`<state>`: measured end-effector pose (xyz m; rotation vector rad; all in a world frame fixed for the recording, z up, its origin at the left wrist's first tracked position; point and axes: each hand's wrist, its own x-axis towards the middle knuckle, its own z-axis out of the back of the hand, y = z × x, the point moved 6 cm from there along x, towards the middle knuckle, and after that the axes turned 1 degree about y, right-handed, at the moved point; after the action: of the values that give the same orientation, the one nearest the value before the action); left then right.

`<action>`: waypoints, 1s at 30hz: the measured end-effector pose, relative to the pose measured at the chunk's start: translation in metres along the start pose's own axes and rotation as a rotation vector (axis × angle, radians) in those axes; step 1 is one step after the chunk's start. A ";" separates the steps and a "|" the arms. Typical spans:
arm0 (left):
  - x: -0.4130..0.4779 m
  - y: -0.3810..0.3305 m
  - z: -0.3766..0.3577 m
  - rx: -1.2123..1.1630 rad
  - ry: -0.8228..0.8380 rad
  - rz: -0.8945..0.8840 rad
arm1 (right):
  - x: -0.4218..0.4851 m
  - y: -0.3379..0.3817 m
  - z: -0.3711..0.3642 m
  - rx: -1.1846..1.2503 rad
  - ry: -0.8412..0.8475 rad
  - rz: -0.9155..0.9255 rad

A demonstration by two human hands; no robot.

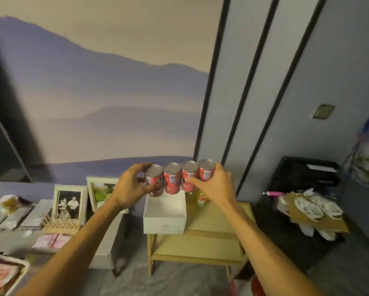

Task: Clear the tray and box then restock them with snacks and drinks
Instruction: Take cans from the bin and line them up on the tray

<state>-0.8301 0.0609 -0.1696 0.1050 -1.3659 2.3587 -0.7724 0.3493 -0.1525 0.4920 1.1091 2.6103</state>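
Several red drink cans (pixel 173 180) are pressed side by side in a row, held in the air between my two hands. My left hand (pixel 130 186) grips the left end of the row and my right hand (pixel 213 184) grips the right end. They hang just above the far end of a white box (pixel 164 223), which looks empty and stands on a small light wooden table (pixel 213 218). Behind the box, partly hidden by my right hand, stand yellowish bottles (pixel 192 196).
Two framed photos (pixel 70 202) and a wooden rack stand on a grey low cabinet (pixel 106 238) at left. A tray with snack packets (pixel 6 272) shows at the bottom left. A black crate (pixel 303 171) and white shoes (pixel 316 208) lie at right.
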 end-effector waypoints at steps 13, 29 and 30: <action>0.079 -0.001 -0.167 -0.049 0.151 0.035 | 0.044 -0.161 0.036 0.039 -0.016 -0.189; 0.163 0.088 -0.389 -0.172 0.146 0.337 | 0.150 -0.381 -0.006 0.084 0.042 -0.254; 0.164 0.102 -0.411 -0.191 0.126 0.344 | 0.156 -0.400 -0.014 0.085 0.045 -0.259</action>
<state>-0.9626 0.4147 -0.4209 -0.3538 -1.6451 2.4349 -0.8771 0.6672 -0.4222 0.2856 1.2145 2.3690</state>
